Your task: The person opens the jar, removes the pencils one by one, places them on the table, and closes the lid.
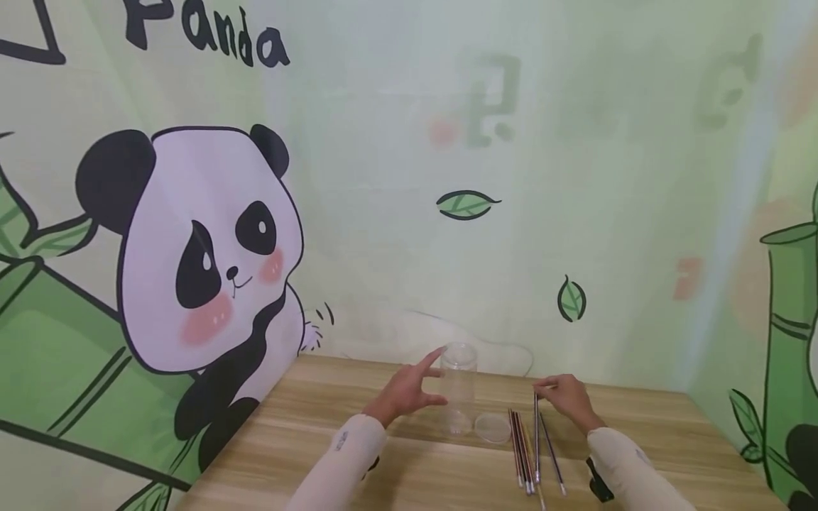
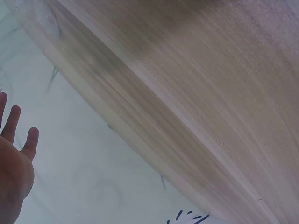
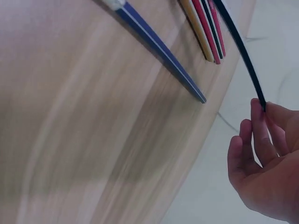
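A tall clear plastic jar [image 1: 459, 390] stands upright on the wooden table. Beside its left side my left hand [image 1: 405, 392] has its thumb and fingers spread, the index fingertip right at the rim. In the left wrist view, fingers [image 2: 31, 142] stretch out straight. My right hand [image 1: 569, 399] pinches a dark pencil [image 3: 243, 51] by its end between thumb and fingertips, the raised pencil slanting over the others. Under it, several pencils [image 1: 519, 447] lie side by side, and a blue pencil [image 3: 161, 51] lies apart to their right.
A round clear lid [image 1: 493, 429] lies flat between the jar and the pencils. Behind the wooden table [image 1: 409, 468] hangs a pale green backdrop [image 1: 383, 213] with a panda drawing [image 1: 211, 248]. A thin line curves across it near the table's back edge.
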### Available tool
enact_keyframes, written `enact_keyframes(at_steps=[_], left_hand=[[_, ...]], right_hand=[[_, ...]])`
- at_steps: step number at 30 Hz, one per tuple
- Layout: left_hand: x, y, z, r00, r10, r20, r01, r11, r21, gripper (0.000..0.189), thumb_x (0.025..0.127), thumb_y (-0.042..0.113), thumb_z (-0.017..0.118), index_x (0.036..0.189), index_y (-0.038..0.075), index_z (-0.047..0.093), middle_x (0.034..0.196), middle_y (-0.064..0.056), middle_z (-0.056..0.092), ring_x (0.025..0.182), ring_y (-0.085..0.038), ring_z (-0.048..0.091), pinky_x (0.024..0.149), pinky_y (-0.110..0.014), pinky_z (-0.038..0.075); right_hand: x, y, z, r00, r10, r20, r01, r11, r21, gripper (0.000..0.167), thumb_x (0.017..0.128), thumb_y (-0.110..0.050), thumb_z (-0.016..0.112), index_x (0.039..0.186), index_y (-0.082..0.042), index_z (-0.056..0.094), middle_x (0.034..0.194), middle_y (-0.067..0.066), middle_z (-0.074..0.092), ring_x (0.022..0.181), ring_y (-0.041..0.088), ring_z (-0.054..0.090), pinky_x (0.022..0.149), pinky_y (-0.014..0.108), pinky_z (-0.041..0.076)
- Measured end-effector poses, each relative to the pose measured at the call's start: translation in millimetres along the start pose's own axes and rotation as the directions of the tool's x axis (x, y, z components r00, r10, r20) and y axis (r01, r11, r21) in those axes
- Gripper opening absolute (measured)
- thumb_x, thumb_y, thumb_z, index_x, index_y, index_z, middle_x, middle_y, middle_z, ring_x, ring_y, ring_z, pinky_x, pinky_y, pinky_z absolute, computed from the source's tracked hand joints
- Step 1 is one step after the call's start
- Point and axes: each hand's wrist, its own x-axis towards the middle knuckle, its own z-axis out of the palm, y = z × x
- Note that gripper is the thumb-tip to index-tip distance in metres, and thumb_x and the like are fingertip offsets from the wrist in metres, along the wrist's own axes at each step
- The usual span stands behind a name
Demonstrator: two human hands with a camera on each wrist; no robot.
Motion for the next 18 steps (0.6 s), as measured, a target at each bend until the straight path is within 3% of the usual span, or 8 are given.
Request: enact_keyframes(at_steps=[8,18], left_hand=[[0.5,-0.9,-2.4,1.000,0.001,-0.002,-0.001,1.000,0.009,0.104,0.083,0.033,0.089,0.165,0.033,0.025,0.133,-0.003,0.071,0.131,-0.031,0.061,0.112,-0.055,0.044],[-1.7,4.3,-3.0,1.000,-0.002,0.000,0.002,1.000,0.003,0.102,0.084,0.031,0.089,0.165,0.030,0.026,0.134,-0.004,0.071,0.129,-0.032,0.063,0.112,-0.055,0.044]], right_hand=[[-1.4,-1,-1,0.995,0.064,0.073,-0.064,0.998,-0.007,0.020,0.094,-0.011,0.070,0.103,0.007,0.077,0.088,0.015,0.078,0.081,0.027,0.074,0.067,0.035,0.056],[-11.4,15,18,0.999,-0.013,0.035,0.014,0.999,-0.031,0.010,0.094,-0.008,0.074,0.100,-0.001,0.077,0.099,0.013,0.078,0.087,0.027,0.073,0.079,0.048,0.059]])
